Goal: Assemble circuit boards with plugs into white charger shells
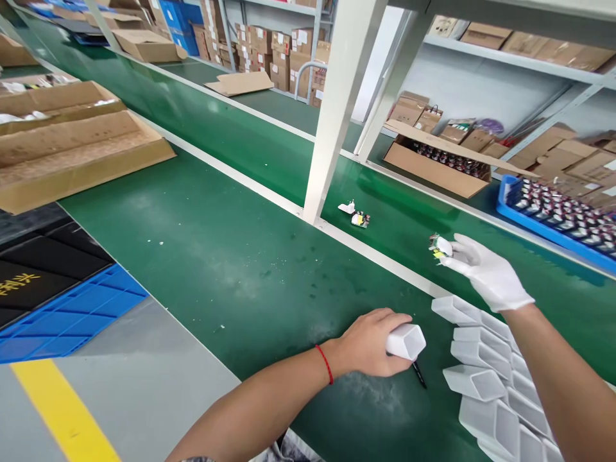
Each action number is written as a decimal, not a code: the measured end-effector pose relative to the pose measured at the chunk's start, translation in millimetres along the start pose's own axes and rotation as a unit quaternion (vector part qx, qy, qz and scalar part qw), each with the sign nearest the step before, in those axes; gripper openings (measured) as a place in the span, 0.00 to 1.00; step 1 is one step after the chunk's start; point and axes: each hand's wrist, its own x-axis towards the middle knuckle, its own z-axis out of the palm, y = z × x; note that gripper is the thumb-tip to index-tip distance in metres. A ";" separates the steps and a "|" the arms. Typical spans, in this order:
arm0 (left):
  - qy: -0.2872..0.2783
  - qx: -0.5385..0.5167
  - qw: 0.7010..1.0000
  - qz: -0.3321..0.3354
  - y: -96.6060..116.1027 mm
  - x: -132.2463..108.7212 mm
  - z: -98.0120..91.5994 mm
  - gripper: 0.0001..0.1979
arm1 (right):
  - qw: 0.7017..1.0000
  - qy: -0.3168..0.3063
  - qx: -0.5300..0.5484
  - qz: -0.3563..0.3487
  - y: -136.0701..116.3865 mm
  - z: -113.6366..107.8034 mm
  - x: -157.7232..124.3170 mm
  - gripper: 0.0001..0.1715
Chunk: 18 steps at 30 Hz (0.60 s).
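My bare left hand point(368, 340), a red string at its wrist, is closed round a white plastic casing point(408, 340) whose open end faces right, low over the green conveyor belt point(216, 256). A thin black stick point(419, 375) pokes out beneath it. My right hand point(486, 273) wears a white glove and pinches a small circuit board point(439, 247) with a white part, held above the belt. Several more white casings point(486, 378) lie in rows at the lower right, under my right forearm.
Two small parts point(355, 215) lie by the white frame post point(337, 109). A blue tray of circuit boards point(558, 218) sits at right, an open carton point(433, 168) behind. Cardboard boxes point(67, 141) and black and blue trays point(58, 282) stand at left.
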 end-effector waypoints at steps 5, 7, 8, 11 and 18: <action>0.030 -0.093 0.995 0.005 5.5 -3.6 -4.2 0.37 | 0.970 -0.088 0.224 0.031 -26.0 -25.2 -66.7 0.46; 0.021 -0.119 0.993 0.002 4.8 -4.1 -4.7 0.39 | 0.945 -0.115 0.302 0.045 -31.4 -30.3 -91.8 0.47; 0.012 -0.134 0.991 -0.001 4.0 -4.0 -4.7 0.39 | 0.938 -0.123 0.322 0.050 -32.3 -32.0 -102.8 0.47; -0.009 -0.186 0.982 -0.017 1.3 -3.0 -2.8 0.37 | 0.937 -0.122 0.326 0.037 -29.9 -34.6 -129.3 0.43; 0.035 -0.310 0.950 -0.029 -0.4 2.0 3.9 0.35 | 0.963 -0.032 0.227 -0.145 -31.9 -27.1 -162.2 0.44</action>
